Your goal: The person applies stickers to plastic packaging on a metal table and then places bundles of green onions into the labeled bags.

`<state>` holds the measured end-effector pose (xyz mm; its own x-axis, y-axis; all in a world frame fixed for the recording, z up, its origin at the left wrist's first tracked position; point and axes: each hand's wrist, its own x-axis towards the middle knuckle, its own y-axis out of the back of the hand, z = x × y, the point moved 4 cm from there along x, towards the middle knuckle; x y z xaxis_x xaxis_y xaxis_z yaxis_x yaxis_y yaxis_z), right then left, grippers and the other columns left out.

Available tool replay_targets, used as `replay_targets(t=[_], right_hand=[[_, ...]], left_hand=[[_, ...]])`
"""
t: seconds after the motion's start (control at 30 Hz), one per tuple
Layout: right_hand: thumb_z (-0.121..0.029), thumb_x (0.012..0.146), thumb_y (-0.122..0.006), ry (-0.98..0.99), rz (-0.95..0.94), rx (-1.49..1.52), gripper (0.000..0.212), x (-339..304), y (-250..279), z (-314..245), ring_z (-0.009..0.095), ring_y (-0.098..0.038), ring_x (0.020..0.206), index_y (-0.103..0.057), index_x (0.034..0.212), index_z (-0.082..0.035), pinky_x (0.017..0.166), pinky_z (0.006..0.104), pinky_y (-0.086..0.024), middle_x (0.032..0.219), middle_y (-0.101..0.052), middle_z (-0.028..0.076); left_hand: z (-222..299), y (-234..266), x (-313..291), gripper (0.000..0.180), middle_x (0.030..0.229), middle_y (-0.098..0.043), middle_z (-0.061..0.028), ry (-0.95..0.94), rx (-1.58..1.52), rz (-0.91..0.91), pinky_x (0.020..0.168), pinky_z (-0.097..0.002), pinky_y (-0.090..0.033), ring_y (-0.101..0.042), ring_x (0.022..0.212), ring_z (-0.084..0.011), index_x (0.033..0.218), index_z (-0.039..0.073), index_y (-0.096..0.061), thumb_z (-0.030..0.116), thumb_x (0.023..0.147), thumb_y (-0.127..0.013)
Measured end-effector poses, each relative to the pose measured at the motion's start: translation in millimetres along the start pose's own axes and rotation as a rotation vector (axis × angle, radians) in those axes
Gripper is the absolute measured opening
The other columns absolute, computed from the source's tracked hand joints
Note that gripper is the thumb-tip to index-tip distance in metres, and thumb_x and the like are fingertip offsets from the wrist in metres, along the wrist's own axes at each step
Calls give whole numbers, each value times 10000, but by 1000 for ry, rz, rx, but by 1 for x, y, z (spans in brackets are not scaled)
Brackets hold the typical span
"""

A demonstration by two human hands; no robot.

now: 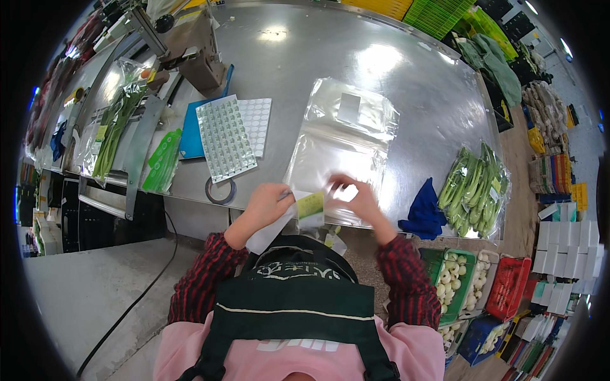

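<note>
At the table's near edge my left hand is closed on a white strip of paper that hangs down toward my apron. A green and yellow label shows on the strip, just right of those fingers. My right hand hovers over the near part of the plastic bags, right of the label and apart from it. Its fingers are curled but smeared by motion, so whether they hold anything is unclear. A stack of clear plastic bags lies flat in front of me, with a grey rectangle on its far part.
Left on the metal table are sticker sheets, a tape roll, green labels and a bagged vegetable by a machine. Right are a blue cloth and bagged greens. Crates stand below.
</note>
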<state>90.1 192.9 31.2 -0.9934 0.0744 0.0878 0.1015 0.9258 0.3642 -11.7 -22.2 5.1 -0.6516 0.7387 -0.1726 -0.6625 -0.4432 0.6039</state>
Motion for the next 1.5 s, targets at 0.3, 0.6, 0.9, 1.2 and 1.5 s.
replay_targets(t=[0.3, 0.6, 0.9, 1.2, 1.5], right_hand=[[-22, 818, -685, 41, 319, -121, 84, -1, 6, -13, 121, -644, 700, -721, 892, -9, 688, 258, -504, 764, -713, 57], [-283, 642, -838, -245, 198, -736, 623, 19, 28, 69, 367, -613, 911, -591, 1165, -50, 844, 402, -514, 1202, -548, 150], [-194, 745, -764, -298, 12, -271, 191, -21, 62, 126, 186, -613, 713, -692, 809, -29, 663, 331, -503, 822, -647, 56], [-91, 966, -548, -70, 692, 231, 154, 17, 128, 91, 156, -660, 837, -543, 1059, 31, 676, 255, -512, 999, -639, 110], [-104, 814, -761, -128, 156, -1, 393, 10, 11, 9, 135, -608, 897, -619, 1168, -10, 826, 275, -473, 976, -673, 60]], left_hand=[[42, 6, -2, 360, 661, -491, -4, -69, -320, -117, 523, -260, -349, -378, 584, -50, 1188, 11, -631, 69, 833, -644], [-11, 66, -42, 76, 722, -620, -22, -102, -337, -19, 651, -267, -461, -575, 732, -93, 812, 21, -642, 82, 776, -671], [18, 100, -53, 155, 856, -662, -80, -132, -532, 114, 731, -270, -479, -616, 782, -151, 820, 5, -618, 31, 715, -730], [32, 40, -12, 120, 744, -651, -190, -132, -116, 73, 622, -339, -482, -639, 665, -295, 876, -19, -628, 44, 773, -624], [35, 15, 3, 144, 676, -612, -186, -131, 147, 136, 563, -437, -457, -614, 625, -374, 882, 41, -686, 164, 850, -617]])
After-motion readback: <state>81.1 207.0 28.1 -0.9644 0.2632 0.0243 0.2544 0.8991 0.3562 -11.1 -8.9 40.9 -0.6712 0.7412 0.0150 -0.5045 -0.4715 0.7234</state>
